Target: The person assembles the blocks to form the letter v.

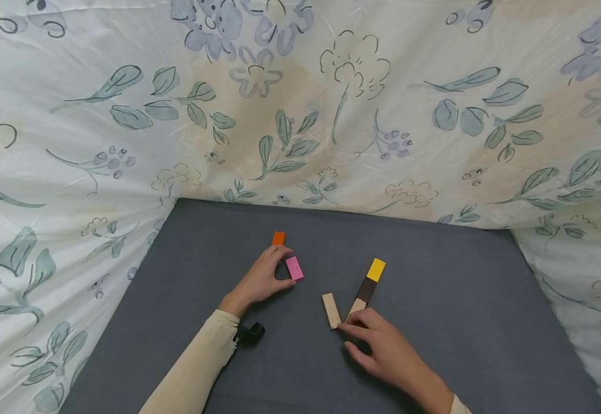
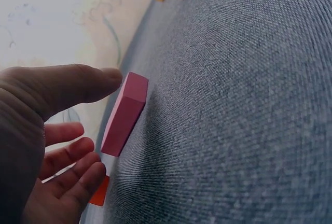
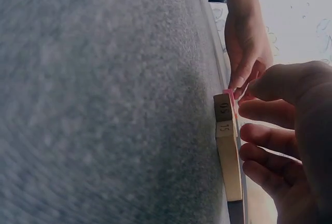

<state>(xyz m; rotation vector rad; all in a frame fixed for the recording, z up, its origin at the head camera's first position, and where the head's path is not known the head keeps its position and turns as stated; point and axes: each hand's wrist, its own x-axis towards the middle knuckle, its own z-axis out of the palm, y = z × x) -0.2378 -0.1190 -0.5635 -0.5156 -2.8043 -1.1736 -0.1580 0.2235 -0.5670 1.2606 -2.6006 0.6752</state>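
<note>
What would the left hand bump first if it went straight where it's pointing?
The left hand would probably meet the pink rectangular block first; I can't tell whether they touch already.

The left grip (image 2: 30, 112) is just beside a pink block (image 2: 126, 111).

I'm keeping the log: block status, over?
Left hand around pink block, contact unclear. Right hand by two plain blocks. Orange block close beyond left hand, possibly in the way.

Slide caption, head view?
Left hand beside a pink block, right hand by two pale blocks, on a dark grey surface.
</note>
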